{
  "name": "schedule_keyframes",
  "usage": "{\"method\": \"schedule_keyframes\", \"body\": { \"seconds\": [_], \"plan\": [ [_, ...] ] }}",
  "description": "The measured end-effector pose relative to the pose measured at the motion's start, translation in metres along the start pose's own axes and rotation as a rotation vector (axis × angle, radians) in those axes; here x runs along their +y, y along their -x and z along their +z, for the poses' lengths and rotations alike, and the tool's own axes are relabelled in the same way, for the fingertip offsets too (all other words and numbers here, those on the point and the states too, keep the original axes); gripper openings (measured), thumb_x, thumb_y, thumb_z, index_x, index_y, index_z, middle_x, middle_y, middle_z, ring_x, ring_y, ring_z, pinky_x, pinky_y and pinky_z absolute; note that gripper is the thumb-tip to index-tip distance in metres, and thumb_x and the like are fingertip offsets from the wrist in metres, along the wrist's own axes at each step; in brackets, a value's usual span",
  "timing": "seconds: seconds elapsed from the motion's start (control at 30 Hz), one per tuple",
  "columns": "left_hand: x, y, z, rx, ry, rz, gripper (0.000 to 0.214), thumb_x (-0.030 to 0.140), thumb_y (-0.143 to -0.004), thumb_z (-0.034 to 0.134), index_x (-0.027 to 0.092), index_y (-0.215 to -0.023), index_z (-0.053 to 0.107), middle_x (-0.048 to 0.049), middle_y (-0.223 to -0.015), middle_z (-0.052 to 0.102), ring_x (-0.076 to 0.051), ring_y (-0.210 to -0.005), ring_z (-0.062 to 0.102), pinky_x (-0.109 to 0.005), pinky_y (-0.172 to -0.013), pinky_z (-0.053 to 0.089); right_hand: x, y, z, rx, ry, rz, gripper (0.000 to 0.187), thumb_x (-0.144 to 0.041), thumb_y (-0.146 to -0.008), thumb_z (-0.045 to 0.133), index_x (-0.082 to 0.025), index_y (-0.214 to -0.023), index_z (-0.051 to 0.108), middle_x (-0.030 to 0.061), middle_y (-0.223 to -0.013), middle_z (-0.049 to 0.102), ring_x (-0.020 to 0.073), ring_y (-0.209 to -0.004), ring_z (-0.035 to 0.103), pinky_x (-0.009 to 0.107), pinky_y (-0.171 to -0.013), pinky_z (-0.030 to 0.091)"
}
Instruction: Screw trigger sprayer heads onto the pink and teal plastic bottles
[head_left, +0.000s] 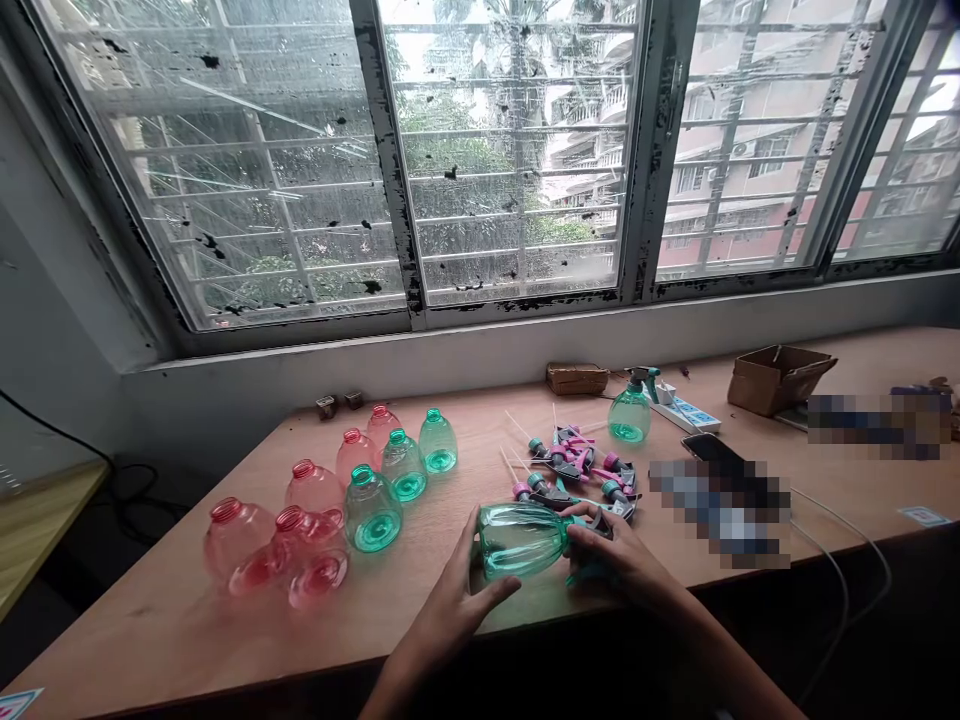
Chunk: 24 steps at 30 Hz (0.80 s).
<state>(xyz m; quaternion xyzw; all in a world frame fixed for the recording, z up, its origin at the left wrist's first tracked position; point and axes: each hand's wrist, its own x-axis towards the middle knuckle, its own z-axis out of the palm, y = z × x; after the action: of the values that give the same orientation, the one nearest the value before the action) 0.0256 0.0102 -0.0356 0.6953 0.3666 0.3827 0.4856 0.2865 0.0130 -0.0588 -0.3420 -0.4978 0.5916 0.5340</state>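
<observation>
A clear green spray bottle lies sideways between my two hands, above the table's front edge. Around its base end curls my left hand, thumb along the near side. At the neck, my right hand has its fingers closed around the spray head, which is mostly hidden by them. Just behind the bottle is a pile of loose pink, green and black spray heads with thin tubes. To the left stand several open green bottles and several open pink bottles.
An assembled green spray bottle stands at the back beside a white power strip. A phone, cables and an open cardboard box are to the right. A brown packet rests by the windowsill.
</observation>
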Motion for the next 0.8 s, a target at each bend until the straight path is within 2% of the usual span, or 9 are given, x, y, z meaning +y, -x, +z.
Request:
{"method": "schedule_keyframes", "body": {
  "seconds": [0.2,0.27,0.4,0.53,0.63,0.8],
  "plan": [
    [0.0056,0.0011,0.0027,-0.043,0.003,-0.006,0.104,0.033,-0.085,0.072,0.027,-0.158,-0.002,-0.0121,-0.15,0.046,-0.029,-0.134,0.049,-0.049,-0.119,0.026,0.0011,-0.0016,-0.0011,-0.001,0.003,0.011,0.043,-0.048,-0.079,0.078,-0.017,-0.102,0.06,0.0021,-0.069,0.072,0.0177,-0.057,0.067,0.03,-0.058,0.054],
    [0.0055,0.0011,0.0032,-0.034,-0.013,-0.016,0.106,0.034,-0.084,0.074,0.026,-0.158,-0.002,-0.0131,-0.153,0.042,-0.03,-0.136,0.046,-0.049,-0.12,0.026,0.0012,-0.0013,-0.0012,0.002,0.013,0.013,0.044,-0.049,-0.078,0.078,-0.017,-0.103,0.06,0.0021,-0.068,0.072,0.0182,-0.057,0.067,0.031,-0.058,0.054],
    [0.0004,-0.0002,0.0018,-0.007,-0.016,-0.016,0.101,0.038,-0.085,0.072,0.025,-0.158,0.004,-0.0126,-0.162,0.025,-0.033,-0.146,0.03,-0.05,-0.122,0.02,0.0019,-0.001,-0.0013,-0.003,0.019,0.014,0.044,-0.048,-0.079,0.078,-0.017,-0.104,0.058,0.0022,-0.069,0.072,0.0181,-0.058,0.067,0.031,-0.058,0.054],
    [-0.0021,-0.0006,-0.0003,-0.015,-0.078,0.006,0.095,0.037,-0.086,0.072,0.024,-0.158,0.011,-0.0112,-0.163,0.024,-0.033,-0.15,0.021,-0.05,-0.123,0.015,0.0025,-0.0017,-0.0013,-0.01,0.015,0.002,0.041,-0.045,-0.081,0.077,-0.016,-0.105,0.058,0.0026,-0.07,0.073,0.0175,-0.058,0.068,0.03,-0.058,0.055],
    [0.0001,0.0002,0.0005,-0.011,-0.1,0.002,0.099,0.035,-0.086,0.071,0.025,-0.158,0.006,-0.0103,-0.164,0.02,-0.03,-0.151,0.019,-0.049,-0.124,0.012,0.0019,-0.002,-0.001,-0.009,0.006,0.002,0.04,-0.044,-0.081,0.077,-0.016,-0.104,0.058,0.0026,-0.069,0.073,0.0172,-0.058,0.068,0.03,-0.059,0.055],
    [0.0017,0.0009,0.0024,-0.02,-0.098,0.009,0.111,0.032,-0.08,0.077,0.028,-0.158,-0.001,-0.0102,-0.161,0.03,-0.03,-0.149,0.024,-0.05,-0.123,0.015,0.0014,-0.0019,-0.0008,-0.011,-0.013,-0.003,0.039,-0.044,-0.082,0.077,-0.017,-0.104,0.058,0.0016,-0.07,0.072,0.0167,-0.057,0.067,0.03,-0.058,0.055]
  ]
}}
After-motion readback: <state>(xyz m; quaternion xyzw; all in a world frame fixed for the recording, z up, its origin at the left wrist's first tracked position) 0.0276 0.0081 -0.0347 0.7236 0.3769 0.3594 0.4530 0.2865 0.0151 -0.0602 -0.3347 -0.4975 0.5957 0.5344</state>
